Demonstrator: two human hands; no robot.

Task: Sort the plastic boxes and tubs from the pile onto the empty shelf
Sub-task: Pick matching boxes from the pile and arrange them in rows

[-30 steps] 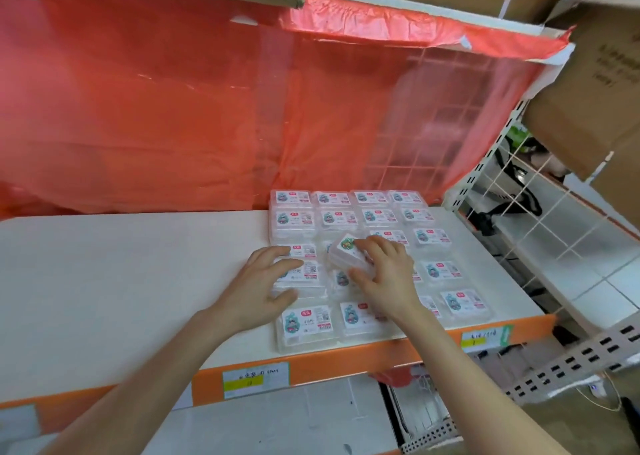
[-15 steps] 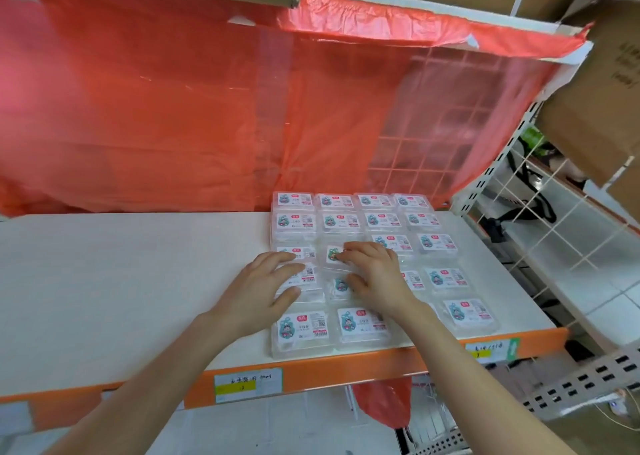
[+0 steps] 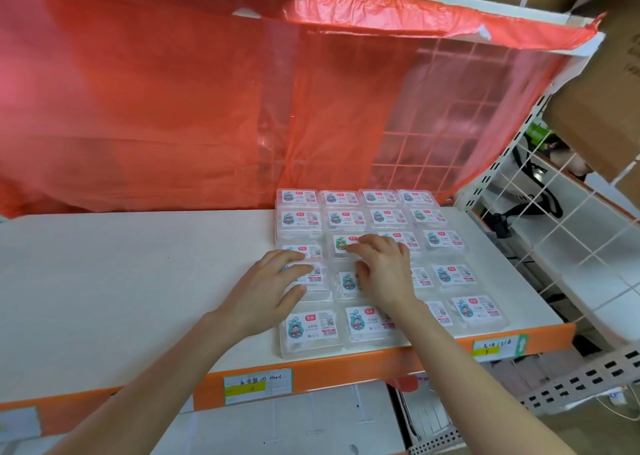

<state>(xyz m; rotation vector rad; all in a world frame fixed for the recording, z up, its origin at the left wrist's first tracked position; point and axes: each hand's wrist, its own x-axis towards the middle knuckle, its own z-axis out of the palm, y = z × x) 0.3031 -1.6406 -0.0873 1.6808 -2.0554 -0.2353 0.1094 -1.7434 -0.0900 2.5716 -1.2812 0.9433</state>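
Looking down through the head camera, I see a white shelf [image 3: 138,281] with an orange front edge [image 3: 346,368]. Clear plastic boxes [image 3: 453,276] lie flat at its right end, packed edge to edge in rows four across, reaching from the front lip to the back. Each has a white label with a small cartoon figure and a barcode.

Both bare arms reach in from the bottom of the view. The left hand [image 3: 268,291] lies palm down on the left-hand column of boxes, with its fingers spread and nearly straight across two box lids and its thumb against the near side of one; it grips nothing. The right hand [image 3: 381,271] sits just beside it, over the second and third columns. Its fingers are gently bent, the fingertips [image 3: 353,246] pressing on the lid of a middle-row box [image 3: 341,243]. I cannot see anything held in it.

A translucent red plastic sheet [image 3: 173,108] hangs behind the shelf. White wire mesh [image 3: 571,219] stands to the right, below a brown cardboard carton [image 3: 599,115]. Two handwritten paper tags [image 3: 258,385] are stuck to the orange edge.
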